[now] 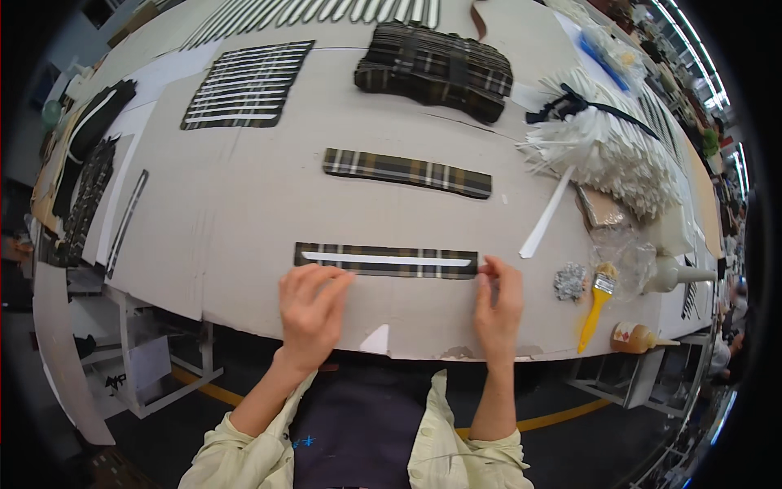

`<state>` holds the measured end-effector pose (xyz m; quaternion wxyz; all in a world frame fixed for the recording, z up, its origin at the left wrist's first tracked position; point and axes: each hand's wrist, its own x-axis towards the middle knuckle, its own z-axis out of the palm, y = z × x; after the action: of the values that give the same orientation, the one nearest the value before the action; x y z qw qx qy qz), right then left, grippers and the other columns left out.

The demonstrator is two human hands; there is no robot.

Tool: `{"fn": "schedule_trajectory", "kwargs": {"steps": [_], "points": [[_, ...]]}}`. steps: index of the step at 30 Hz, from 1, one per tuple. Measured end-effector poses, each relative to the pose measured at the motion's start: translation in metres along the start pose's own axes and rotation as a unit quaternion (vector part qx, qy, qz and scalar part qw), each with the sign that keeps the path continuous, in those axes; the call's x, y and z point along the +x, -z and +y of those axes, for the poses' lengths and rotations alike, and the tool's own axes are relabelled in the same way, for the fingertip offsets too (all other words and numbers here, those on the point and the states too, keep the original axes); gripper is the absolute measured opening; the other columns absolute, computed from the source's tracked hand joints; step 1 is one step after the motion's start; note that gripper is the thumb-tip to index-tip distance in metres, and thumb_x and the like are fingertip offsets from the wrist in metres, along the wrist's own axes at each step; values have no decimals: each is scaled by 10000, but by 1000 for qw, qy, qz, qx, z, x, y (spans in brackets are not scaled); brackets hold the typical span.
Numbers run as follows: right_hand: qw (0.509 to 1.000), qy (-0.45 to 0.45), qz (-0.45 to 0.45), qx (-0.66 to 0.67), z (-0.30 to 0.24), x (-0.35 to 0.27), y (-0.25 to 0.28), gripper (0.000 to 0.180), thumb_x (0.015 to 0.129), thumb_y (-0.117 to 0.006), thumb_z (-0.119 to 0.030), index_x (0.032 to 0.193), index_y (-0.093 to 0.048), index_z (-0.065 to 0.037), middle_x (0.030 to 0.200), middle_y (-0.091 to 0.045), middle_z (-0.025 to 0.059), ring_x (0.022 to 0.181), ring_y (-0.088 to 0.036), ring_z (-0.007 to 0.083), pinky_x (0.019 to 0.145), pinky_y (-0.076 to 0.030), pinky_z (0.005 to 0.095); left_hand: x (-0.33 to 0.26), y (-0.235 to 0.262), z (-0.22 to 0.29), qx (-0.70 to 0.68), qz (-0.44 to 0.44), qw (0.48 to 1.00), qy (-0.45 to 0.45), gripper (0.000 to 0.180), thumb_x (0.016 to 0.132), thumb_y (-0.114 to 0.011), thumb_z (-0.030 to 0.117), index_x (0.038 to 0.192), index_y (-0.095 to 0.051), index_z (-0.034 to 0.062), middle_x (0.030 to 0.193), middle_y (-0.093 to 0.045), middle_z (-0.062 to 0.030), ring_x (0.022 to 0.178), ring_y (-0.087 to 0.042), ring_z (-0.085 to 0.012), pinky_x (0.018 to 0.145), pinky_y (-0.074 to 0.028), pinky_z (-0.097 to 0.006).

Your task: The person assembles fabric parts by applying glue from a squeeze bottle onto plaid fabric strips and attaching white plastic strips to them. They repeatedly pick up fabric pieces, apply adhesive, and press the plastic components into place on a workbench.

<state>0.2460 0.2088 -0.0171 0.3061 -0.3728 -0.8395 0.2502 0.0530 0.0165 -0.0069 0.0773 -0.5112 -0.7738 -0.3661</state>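
A dark plaid fabric strip (383,272) lies flat across the table in front of me. On it, lengthwise, rests a narrow white strip (391,260) with slanted ends. My left hand (312,308) has its bent fingers at the fabric's lower left corner, closed on that edge. At the opposite end, thumb and forefinger of my right hand (498,314) are closed around the fabric's short edge. Farther off lies another plaid strip (407,173) with no white piece on it.
Beyond are a stack of plaid pieces (432,69) and a row of strips (244,85). On the right sit a tied white bundle (603,147), a loose white strip (546,216), a yellow brush (597,306), small grey pieces (569,281) and a glue bottle (635,337).
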Motion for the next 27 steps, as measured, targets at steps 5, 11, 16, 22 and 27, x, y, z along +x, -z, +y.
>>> {"fn": "schedule_trajectory", "kwargs": {"steps": [5,11,16,22,27], "points": [[998,-21,-52,-11,4,26,7,176,877,-637,2,1052,-633,-16,928,-604,106,704,-600,211,651,-484,318,-18,36,-50,29,45,981,187,120,849,-710,108,955,-711,53,950,-638,-50,930,-560,-246,845,-416,-380],[992,-6,-126,-13,10,46,5,100,838,-687,-3,917,-627,-18,857,-587,69,642,-575,176,629,-468,303,-8,25,-53,90,28,978,184,165,798,-761,165,910,-656,103,859,-597,-13,901,-548,-212,856,-368,-375],[984,4,-178,-14,19,53,8,86,836,-672,0,886,-604,-10,815,-579,78,653,-571,185,631,-467,302,0,19,-59,86,21,983,161,138,801,-745,143,872,-637,95,849,-592,-5,901,-550,-204,852,-363,-376],[986,17,-168,-5,1,49,6,87,833,-635,25,881,-566,2,816,-596,74,680,-568,170,654,-475,291,3,23,-67,24,12,986,167,118,815,-719,108,862,-614,79,816,-613,-16,837,-579,-196,860,-395,-366],[987,27,-109,117,-30,45,-18,99,849,-633,45,896,-560,-4,866,-618,54,727,-570,132,699,-493,263,5,48,-101,-239,50,917,314,113,877,-676,55,878,-565,36,875,-664,-44,764,-624,-128,716,-499,-282]]}}
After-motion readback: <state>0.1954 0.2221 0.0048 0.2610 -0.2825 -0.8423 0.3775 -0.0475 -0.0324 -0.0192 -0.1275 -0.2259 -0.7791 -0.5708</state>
